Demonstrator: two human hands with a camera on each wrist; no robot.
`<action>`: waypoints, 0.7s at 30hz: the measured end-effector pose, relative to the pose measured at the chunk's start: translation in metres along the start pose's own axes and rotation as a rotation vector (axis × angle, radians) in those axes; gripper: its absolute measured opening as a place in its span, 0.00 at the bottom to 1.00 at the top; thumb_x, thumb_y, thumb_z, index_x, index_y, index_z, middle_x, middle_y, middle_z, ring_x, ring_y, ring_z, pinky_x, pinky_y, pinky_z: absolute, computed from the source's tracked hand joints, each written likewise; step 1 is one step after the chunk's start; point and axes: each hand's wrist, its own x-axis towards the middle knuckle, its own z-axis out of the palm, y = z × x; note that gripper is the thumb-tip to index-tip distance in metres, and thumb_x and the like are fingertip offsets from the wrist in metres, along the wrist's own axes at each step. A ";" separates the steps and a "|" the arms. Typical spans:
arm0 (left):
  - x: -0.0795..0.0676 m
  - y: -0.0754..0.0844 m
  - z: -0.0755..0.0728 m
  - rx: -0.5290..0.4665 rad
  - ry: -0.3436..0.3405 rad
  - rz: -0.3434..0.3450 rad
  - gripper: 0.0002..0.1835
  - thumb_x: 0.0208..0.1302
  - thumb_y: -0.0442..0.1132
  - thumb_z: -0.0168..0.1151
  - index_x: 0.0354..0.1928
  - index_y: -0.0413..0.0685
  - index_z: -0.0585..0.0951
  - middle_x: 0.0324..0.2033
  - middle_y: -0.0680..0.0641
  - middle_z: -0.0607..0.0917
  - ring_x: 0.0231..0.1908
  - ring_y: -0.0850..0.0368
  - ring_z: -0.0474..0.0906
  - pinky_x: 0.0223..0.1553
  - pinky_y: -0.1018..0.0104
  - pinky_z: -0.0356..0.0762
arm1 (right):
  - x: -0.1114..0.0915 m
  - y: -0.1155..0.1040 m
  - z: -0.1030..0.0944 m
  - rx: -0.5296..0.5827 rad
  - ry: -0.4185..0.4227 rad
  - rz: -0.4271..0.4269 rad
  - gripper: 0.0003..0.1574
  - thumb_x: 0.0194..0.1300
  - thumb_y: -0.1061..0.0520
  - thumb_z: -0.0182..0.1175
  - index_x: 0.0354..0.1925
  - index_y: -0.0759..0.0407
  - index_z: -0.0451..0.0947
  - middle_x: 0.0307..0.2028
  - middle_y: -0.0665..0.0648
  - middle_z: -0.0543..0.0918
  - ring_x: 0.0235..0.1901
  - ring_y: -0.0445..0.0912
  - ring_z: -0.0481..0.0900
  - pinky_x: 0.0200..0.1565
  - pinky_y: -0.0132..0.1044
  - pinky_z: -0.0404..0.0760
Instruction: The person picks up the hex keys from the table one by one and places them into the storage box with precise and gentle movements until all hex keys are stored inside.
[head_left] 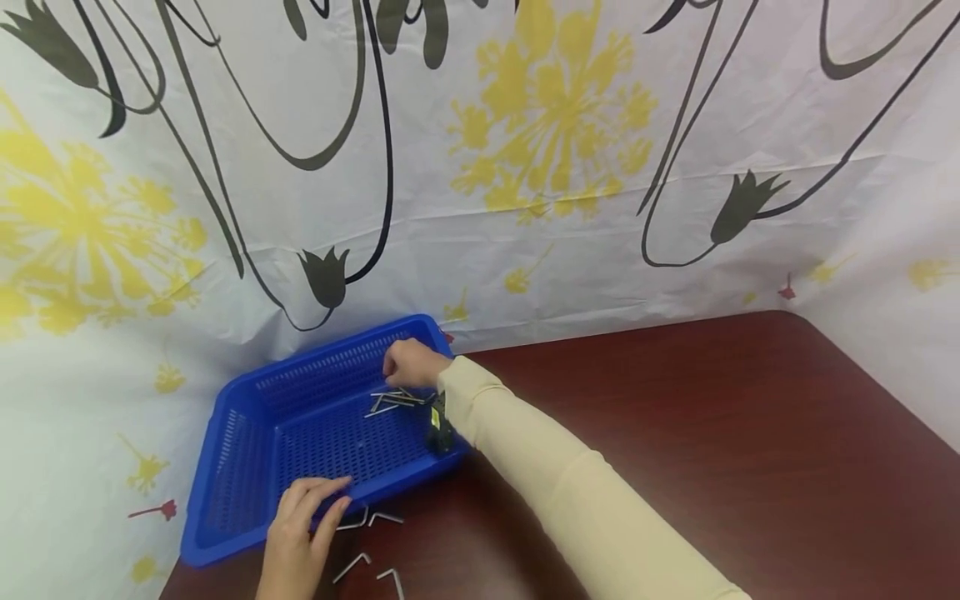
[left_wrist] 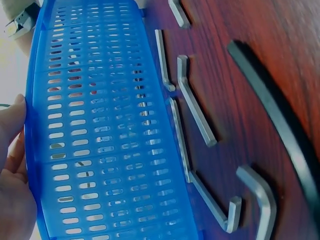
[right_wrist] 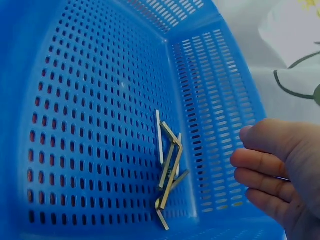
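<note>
A blue perforated plastic basket (head_left: pixel 330 492) sits tilted at an angle on the table. My left hand (head_left: pixel 296 529) grips its near rim, thumb on one side and fingers on the other; the left wrist view shows the same hand (left_wrist: pixel 15 150) at the rim. Over the far right part of the basket is my right hand (head_left: pixel 414 363). In the right wrist view its fingers (right_wrist: pixel 260 162) are loosely bent beside the basket wall, holding nothing visible. Below it, several L-shaped hex keys (right_wrist: pixel 172 170) lie in a loose pile on the basket floor.
More hex keys (left_wrist: pixel 195 102) lie on the dark red-brown table (head_left: pixel 675 417), close along the basket's near side. A dark curved strip (left_wrist: pixel 280 115) crosses the left wrist view. White flower-patterned cloth (head_left: pixel 420 208) hangs right behind the basket and around the table.
</note>
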 end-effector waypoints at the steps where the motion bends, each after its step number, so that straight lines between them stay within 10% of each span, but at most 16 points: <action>1: 0.000 0.001 0.000 -0.007 0.012 -0.004 0.14 0.47 0.27 0.69 0.39 0.41 0.83 0.34 0.47 0.79 0.38 0.59 0.71 0.36 0.78 0.67 | -0.002 -0.001 -0.002 -0.003 -0.001 -0.001 0.14 0.62 0.60 0.61 0.46 0.64 0.81 0.43 0.55 0.83 0.42 0.43 0.79 0.42 0.29 0.76; 9: 0.004 0.018 0.000 -0.025 0.049 0.030 0.23 0.68 0.51 0.49 0.37 0.37 0.83 0.32 0.46 0.78 0.36 0.56 0.71 0.45 0.81 0.64 | -0.021 -0.011 -0.011 0.028 0.009 -0.052 0.13 0.62 0.61 0.61 0.45 0.63 0.81 0.43 0.56 0.83 0.42 0.43 0.80 0.42 0.27 0.76; 21: -0.015 0.027 0.002 -0.020 -0.046 0.150 0.24 0.69 0.54 0.45 0.31 0.43 0.82 0.28 0.53 0.77 0.30 0.58 0.71 0.34 0.74 0.68 | -0.061 -0.024 -0.018 0.120 0.022 -0.107 0.12 0.61 0.61 0.61 0.44 0.64 0.81 0.40 0.56 0.84 0.38 0.40 0.81 0.39 0.25 0.76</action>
